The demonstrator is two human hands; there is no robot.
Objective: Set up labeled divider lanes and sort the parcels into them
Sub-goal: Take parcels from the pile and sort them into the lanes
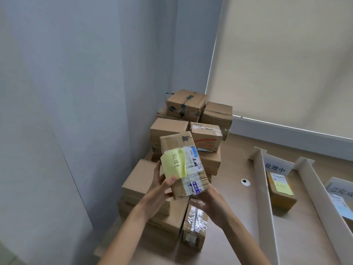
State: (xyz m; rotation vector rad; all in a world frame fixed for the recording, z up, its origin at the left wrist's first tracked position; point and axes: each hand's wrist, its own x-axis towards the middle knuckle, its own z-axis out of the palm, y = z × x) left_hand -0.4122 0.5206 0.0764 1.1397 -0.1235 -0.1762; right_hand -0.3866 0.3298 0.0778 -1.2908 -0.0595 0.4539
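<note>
A: Nearest first?
B: Reaching in from the bottom edge, two bare forearms. Left hand curling around the near left corner of a small box, thumb lying on top, pinning the lower edge of a yellow note.
A: And the other side?
B: Right hand cupping the box from underneath at its near right corner, fingers mostly hiding below, palm facing up. Both gripping, neither spread wide.
A: Box sitting on anything?
B: No, hanging in the air above the stack of boxes, tilting away. Carrying handwriting on the note and a white shipping label beside it, partly covered by the note.
A: Under the hands?
B: Lying flat on the table, several brown boxes, one wrapped in shiny tape just right of them.
A: Off to the right?
B: Standing on edge, two white dividers, running away from the viewer. Resting in the lane between them, a box with a yellow note, behind a white sign with printed characters.
A: Farther back?
B: Piling up into the corner, more boxes, leaning against the grey wall, next to a pale window blind.
</note>
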